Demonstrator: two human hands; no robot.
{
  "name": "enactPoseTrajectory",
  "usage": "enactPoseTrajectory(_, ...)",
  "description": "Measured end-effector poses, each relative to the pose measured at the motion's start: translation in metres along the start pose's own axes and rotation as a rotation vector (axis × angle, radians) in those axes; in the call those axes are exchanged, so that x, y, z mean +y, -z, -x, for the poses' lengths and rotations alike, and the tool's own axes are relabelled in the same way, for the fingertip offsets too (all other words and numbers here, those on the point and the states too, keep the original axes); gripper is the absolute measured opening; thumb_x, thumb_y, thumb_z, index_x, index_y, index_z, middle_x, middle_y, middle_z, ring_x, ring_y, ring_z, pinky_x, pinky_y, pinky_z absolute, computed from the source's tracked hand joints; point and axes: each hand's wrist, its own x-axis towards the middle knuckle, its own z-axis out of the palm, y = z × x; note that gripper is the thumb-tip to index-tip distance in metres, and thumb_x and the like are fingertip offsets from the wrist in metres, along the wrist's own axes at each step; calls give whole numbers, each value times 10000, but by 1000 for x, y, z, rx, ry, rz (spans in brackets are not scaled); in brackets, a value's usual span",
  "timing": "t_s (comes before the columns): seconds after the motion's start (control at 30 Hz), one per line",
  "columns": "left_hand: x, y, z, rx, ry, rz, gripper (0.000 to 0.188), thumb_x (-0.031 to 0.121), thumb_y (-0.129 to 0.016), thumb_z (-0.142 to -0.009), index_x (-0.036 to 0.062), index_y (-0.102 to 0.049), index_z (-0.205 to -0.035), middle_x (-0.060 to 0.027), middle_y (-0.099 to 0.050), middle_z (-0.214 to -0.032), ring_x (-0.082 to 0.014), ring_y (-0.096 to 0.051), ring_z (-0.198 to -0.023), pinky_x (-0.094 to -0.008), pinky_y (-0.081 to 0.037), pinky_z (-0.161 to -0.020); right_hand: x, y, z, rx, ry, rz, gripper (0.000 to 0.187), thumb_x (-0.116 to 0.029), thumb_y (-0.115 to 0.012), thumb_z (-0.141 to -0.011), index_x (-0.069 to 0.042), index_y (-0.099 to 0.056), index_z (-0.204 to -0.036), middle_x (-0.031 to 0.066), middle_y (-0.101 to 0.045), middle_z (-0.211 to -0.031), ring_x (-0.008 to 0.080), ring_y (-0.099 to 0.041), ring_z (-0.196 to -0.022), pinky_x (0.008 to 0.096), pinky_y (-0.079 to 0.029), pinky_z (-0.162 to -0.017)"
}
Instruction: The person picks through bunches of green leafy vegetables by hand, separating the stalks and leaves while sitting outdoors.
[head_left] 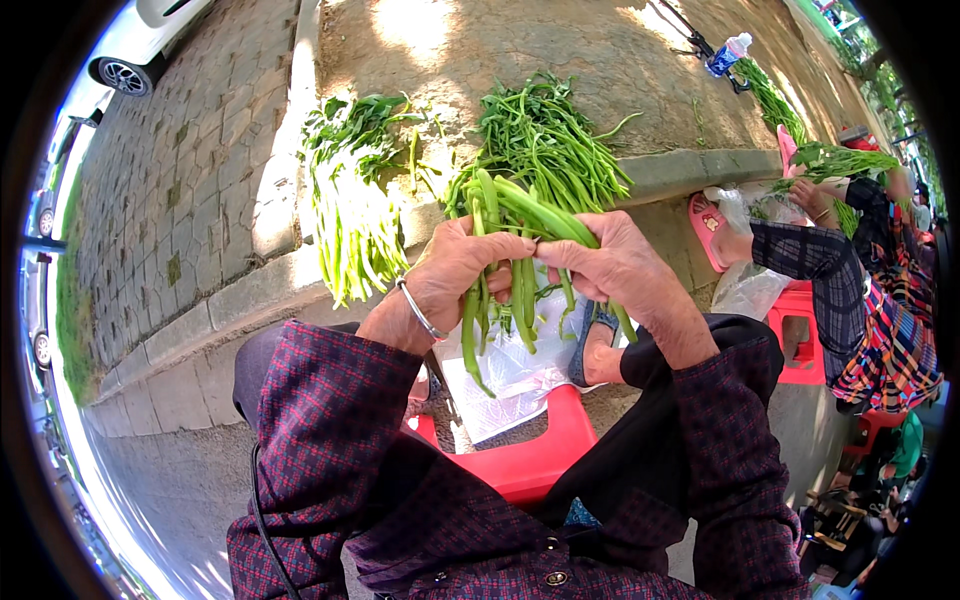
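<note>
My left hand (450, 275), with a silver bangle at the wrist, is closed around several green vegetable stems (525, 305) that hang down between my knees. My right hand (628, 265) grips the thicker upper part of the same stems, its thumb and fingertips meeting those of my left hand. What lies between the fingertips is too small to make out. Just beyond my hands a leafy heap of green stems (560, 145) rests on the kerb. To its left lies a paler bundle (355, 215), leaves pointing away from me. Beneath my hands is a white plastic sheet (490, 405).
A red plastic stool (525, 455) shows between my legs. At right another person in a checked top (880, 340) holds greens (850, 160), beside a second red stool (797, 330). Farther off are a bottle (728, 55) and a white car (145, 45). The stone kerb (680, 172) crosses ahead.
</note>
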Motion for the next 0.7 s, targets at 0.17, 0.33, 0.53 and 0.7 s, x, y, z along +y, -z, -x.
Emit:
enactPoseTrajectory(0.17, 3, -7, 5, -35, 22, -109, 122, 44, -621, -813, -5, -608, -923, -6, -566, -677, -37, -413, -442, -216, -378, -435, -2, 10, -1, 37, 27, -43, 166, -165, -656, -823, -3, -619, -826, 4, -575, -666, 13, -397, -436, 182, -295, -375)
enactPoseTrajectory(0.33, 6, -5, 7, -6, 87, -215, 136, 78, -642, -808, 7, -611, -919, -6, -583, -669, -36, -446, -455, -198, -372, -429, -4, 11, -2, 74, 2, -39, 147, -158, -688, -768, -22, -633, -765, 6, -586, -622, 24, -393, -421, 198, -277, -368)
enactPoseTrajectory(0.53, 10, 1, 6, 22, 22, -285, 202, 95, -659, -803, 17, -600, -980, -70, -663, -762, -40, -511, -520, -180, -391, -453, -4, 19, -3, 68, -34, 66, 189, -227, -640, -819, -41, -626, -786, -4, -581, -633, 18, -405, -436, 183, -300, -376)
enactPoseTrajectory(0.7, 12, 0, 10, 140, -72, -117, 295, 110, -655, -817, 18, -556, -1080, -56, -654, -771, -43, -526, -551, -171, -397, -478, -8, 16, -2, 97, -25, 73, 219, -276, -604, -841, -65, -614, -782, -27, -558, -621, 17, -419, -447, 172, -316, -386)
